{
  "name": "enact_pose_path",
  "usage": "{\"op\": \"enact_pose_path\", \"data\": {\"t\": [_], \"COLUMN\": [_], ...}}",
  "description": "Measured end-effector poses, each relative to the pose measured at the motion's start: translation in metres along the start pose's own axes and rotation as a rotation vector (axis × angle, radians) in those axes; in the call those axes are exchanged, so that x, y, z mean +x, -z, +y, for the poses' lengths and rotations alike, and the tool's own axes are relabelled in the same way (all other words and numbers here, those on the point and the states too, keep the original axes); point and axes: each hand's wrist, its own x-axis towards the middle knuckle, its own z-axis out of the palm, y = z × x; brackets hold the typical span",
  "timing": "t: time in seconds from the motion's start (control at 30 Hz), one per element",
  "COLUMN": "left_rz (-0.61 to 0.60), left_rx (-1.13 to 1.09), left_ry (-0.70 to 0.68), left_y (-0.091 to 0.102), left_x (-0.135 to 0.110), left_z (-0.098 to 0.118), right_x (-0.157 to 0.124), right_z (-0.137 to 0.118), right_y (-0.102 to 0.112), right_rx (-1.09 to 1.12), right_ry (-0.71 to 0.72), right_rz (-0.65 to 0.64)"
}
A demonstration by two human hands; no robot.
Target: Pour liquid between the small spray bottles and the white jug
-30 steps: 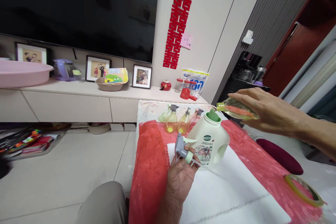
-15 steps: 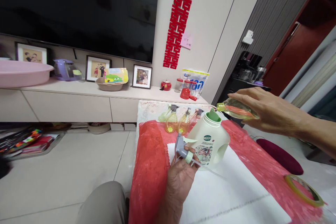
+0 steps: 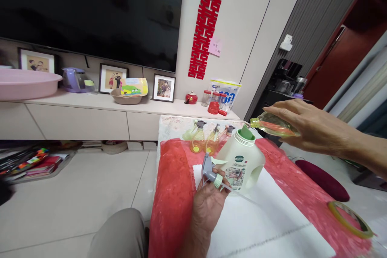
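My left hand [image 3: 210, 205] is closed round a grey and pale green spray nozzle [image 3: 209, 171], whose thin clear tube points down to the right. In my right hand [image 3: 305, 123] is a clear yellowish bottle [image 3: 273, 125], tipped on its side with its neck pointing left. That neck is just above and right of the green spout of a large pale detergent jug [image 3: 242, 165]. The jug stands uncapped on a white sheet [image 3: 266, 225]. Whether liquid is leaving the bottle I cannot tell.
Several spray bottles [image 3: 198, 139] stand behind the jug. A roll of tape [image 3: 350, 219] lies on the red table covering [image 3: 172, 193] at right. Against the wall, a long cabinet [image 3: 81, 119] bears photo frames, a pink basin [image 3: 27, 84], red-lidded jars and a detergent bag [image 3: 228, 90].
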Motion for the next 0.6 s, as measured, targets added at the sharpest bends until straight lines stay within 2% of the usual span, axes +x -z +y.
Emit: {"op": "enact_pose_path", "data": {"t": [0.6], "left_rz": [-0.01], "left_rx": [0.007], "left_ry": [-0.007], "left_y": [0.0017], "left_x": [0.001], "left_z": [0.0005], "right_x": [0.002], "right_z": [0.002], "right_y": [0.0029], "right_rx": [-0.021], "right_ry": [0.05], "right_rz": [0.021]}}
